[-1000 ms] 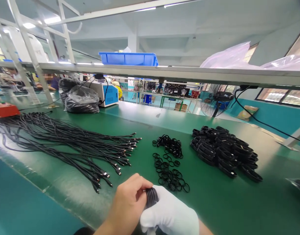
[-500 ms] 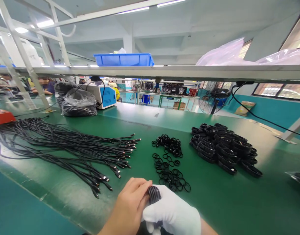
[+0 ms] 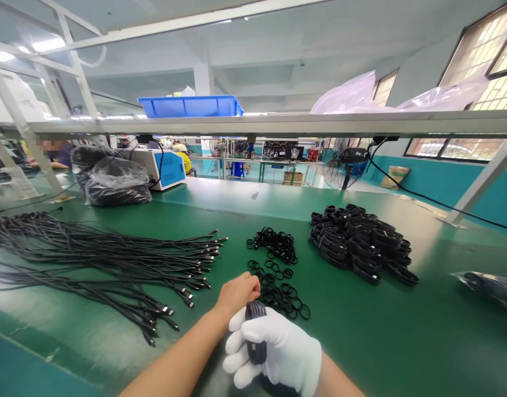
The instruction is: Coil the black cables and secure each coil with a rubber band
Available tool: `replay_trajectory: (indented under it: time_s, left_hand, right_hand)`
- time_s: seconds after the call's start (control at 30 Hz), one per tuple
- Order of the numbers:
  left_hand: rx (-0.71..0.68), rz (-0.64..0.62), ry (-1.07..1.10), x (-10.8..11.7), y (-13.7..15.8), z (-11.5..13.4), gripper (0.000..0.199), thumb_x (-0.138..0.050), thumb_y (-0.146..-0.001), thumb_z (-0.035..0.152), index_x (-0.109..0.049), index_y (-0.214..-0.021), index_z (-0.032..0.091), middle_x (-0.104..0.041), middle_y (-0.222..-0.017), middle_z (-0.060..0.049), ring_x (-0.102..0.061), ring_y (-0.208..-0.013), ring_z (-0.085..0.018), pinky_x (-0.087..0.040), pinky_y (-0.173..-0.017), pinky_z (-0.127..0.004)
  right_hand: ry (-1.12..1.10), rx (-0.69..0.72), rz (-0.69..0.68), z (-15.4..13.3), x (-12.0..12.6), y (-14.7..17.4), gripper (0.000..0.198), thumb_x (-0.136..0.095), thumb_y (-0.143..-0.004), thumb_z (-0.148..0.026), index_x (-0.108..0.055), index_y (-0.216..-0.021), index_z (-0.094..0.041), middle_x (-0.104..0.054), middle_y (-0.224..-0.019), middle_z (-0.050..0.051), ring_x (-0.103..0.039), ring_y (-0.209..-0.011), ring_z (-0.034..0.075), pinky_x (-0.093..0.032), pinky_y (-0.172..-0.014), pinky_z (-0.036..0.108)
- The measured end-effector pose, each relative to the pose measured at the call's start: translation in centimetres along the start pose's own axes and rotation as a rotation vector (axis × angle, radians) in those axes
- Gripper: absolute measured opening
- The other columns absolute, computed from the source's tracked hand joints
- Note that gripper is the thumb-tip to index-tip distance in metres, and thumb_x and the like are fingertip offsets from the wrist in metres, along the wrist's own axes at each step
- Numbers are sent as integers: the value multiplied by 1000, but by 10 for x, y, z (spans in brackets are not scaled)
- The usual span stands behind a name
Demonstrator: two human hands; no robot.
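Observation:
A coiled black cable point(image 3: 256, 311) is gripped by my right hand point(image 3: 280, 344), which wears a white glove; its thumb lies across the coil and its fingers curl beneath. My bare left hand point(image 3: 239, 291) is at the left edge of the loose black rings point(image 3: 284, 298), fingers bent downward and close together. Its fingertips are hidden, so I cannot make out what is between them. Behind those rings is a denser heap of black rings point(image 3: 275, 244). Straight black cables point(image 3: 124, 251) with metal plugs are spread out on the left. Bundled cable coils point(image 3: 361, 240) are piled on the right.
The green bench point(image 3: 220, 212) carries a plastic bag of black items point(image 3: 118, 182) and a blue-and-white machine point(image 3: 166, 168) at back left. A clear bag point(image 3: 491, 286) lies at far right. Above runs a shelf point(image 3: 278, 125) with a blue bin point(image 3: 191, 106). Another person sits at far left.
My left hand has left the coil and moved forward to the loose rings. The right hand keeps the coil, now more in view. The whole view has shifted somewhat.

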State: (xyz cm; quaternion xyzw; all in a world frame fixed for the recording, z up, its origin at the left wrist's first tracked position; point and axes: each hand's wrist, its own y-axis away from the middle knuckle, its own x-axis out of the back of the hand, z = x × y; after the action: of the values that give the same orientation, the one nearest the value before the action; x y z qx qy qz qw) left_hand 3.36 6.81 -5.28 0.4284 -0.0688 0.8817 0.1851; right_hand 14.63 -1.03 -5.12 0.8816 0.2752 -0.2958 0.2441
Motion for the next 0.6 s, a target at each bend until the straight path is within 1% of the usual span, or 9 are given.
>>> replay_trajectory:
  time_s: [0.1,0.17,0.2,0.3,0.33,0.37,0.47,0.53,0.6]
  left_hand:
    - [43,23,64,5,6,-5,8,-58,-80,21,-56,-72,18,-57,-82,1,-54,-79,-15,-42,-75,-30]
    - [64,49,150,16,18,-7,13,-54,-79,21,-51,-67,20,-53,-73,2,-52,-75,-15,-40,-71,-26]
    - [70,51,207,21,26,-7,15,-51,-80,24,-49,-66,20,-50,-69,3,-50,-71,-15,-40,-67,-25]
    - [75,18,389,30,52,-3,22,-39,-85,36,-42,-71,20,-43,-62,5,-44,-57,-12,-38,-55,-22]
    - [81,0,480,29,59,-1,24,-38,-85,39,-41,-72,20,-42,-62,5,-42,-55,-11,-37,-53,-21]
    - [90,-19,589,28,65,2,25,-40,-85,41,-40,-72,19,-42,-63,5,-41,-54,-10,-36,-52,-21]
    - [145,-43,892,18,75,7,29,-53,-79,44,-42,-69,18,-43,-62,5,-36,-52,-8,-32,-50,-20]
    - [168,-25,948,12,79,8,32,-57,-77,46,-44,-68,18,-42,-58,6,-34,-51,-8,-30,-49,-19]
    - [154,2,945,7,82,5,34,-57,-77,50,-48,-71,18,-44,-59,5,-37,-54,-10,-32,-50,-20]
  right_hand:
    - [21,2,27,-4,-3,2,47,-73,-54,-32,-54,-92,-13,-63,-78,6,-65,-71,22,-51,-57,35]
    - [69,37,100,-9,-8,2,43,-71,-54,-29,-52,-89,-14,-62,-77,4,-64,-65,20,-50,-52,31]
    - [116,69,169,-11,-11,1,40,-68,-55,-27,-51,-89,-14,-61,-73,3,-63,-60,17,-48,-48,28]
    - [300,183,452,-15,-18,-4,31,-58,-58,-19,-48,-88,-15,-54,-60,-3,-52,-42,10,-38,-38,20]
    - [345,213,530,-16,-19,-5,30,-57,-58,-18,-47,-87,-15,-53,-59,-4,-49,-41,9,-35,-36,20]
    - [376,245,576,-16,-20,-7,30,-55,-57,-17,-47,-85,-16,-52,-61,-4,-48,-41,8,-34,-35,19]
    - [454,318,588,-12,-18,-10,26,-53,-58,-17,-44,-82,-19,-47,-59,-6,-43,-42,8,-32,-36,20]
    - [559,387,613,-10,-14,-12,20,-51,-59,-16,-44,-78,-20,-42,-55,-7,-40,-43,8,-31,-40,20]
    - [703,461,714,-10,-11,-14,16,-50,-58,-13,-41,-69,-20,-39,-55,-6,-39,-49,8,-30,-45,21]
